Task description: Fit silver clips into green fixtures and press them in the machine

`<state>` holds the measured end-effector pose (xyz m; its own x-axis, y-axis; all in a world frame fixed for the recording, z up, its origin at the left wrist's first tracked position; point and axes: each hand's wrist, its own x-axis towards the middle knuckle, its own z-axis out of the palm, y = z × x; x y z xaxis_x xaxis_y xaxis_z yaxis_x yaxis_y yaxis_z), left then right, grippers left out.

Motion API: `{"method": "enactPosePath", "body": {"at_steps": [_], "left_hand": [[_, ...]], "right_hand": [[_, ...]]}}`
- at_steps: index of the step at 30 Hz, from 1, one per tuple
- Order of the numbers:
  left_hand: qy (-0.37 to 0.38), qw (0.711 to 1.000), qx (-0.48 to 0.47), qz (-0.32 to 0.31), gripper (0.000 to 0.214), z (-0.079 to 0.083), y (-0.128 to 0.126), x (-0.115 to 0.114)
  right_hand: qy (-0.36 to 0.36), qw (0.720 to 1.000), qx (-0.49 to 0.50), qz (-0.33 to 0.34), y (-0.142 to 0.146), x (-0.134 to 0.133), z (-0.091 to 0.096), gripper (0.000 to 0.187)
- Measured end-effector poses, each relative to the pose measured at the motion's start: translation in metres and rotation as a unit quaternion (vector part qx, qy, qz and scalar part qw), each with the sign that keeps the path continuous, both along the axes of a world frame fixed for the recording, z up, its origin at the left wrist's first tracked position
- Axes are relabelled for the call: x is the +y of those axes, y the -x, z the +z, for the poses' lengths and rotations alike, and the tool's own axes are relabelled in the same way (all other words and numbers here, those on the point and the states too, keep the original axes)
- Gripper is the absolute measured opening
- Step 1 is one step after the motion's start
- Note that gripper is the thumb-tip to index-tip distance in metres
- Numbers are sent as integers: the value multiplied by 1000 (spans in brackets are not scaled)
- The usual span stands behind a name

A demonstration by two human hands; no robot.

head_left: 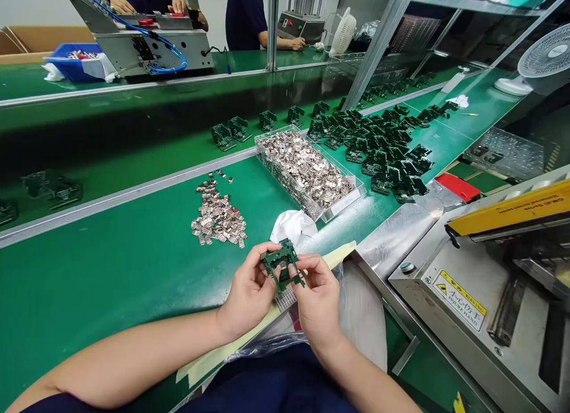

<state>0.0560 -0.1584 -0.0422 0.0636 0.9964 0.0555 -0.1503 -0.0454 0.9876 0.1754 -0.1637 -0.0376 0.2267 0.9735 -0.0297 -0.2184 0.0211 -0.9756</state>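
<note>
Assembly of dark green, board-like pieces with a hollow middle (282,257) sits at the lower centre of the frame, held between the left hand (249,291) and the right hand (319,294). Fingers on each are curled nearly together, pinching its sides, thumbs at the hollow. Its broad edge faces the top of the frame, prongs downward; fingers hide which axis is longer. The step looks like close thumb work, so the next move seems to call for a steady, light grip. Left of centre lies a heap of small silvery metal pieces (218,214).
</note>
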Motion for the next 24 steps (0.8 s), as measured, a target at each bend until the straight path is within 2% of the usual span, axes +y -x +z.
{"method": "enactPosePath", "body": {"at_steps": [8,12,15,16,18,20,22,24], "left_hand": [[-3,999,37,4,27,5,-11,-9],[1,999,47,-21,29,3,-17,-7],[41,999,1,-4,34,-1,-26,3],[56,998,-21,3,36,-2,-31,7],[78,995,-61,13,40,-6,-43,14],[91,992,-86,11,45,-12,-58,17],[98,991,-96,4,49,-18,-69,17],[98,991,-96,3,51,-23,-74,13]], "right_hand": [[3,999,17,-39,-5,-10,-4,22],[26,1000,-3,-16,-28,-23,-6,19],[38,995,-63,-74,-51,-40,-20,22],[54,992,-81,-75,-57,-45,-27,24],[93,990,-101,-14,-60,-52,-41,31],[97,988,-107,60,-55,-53,-54,37],[73,988,-111,78,-45,-50,-63,42],[52,990,-117,61,-36,-47,-69,45]]}}
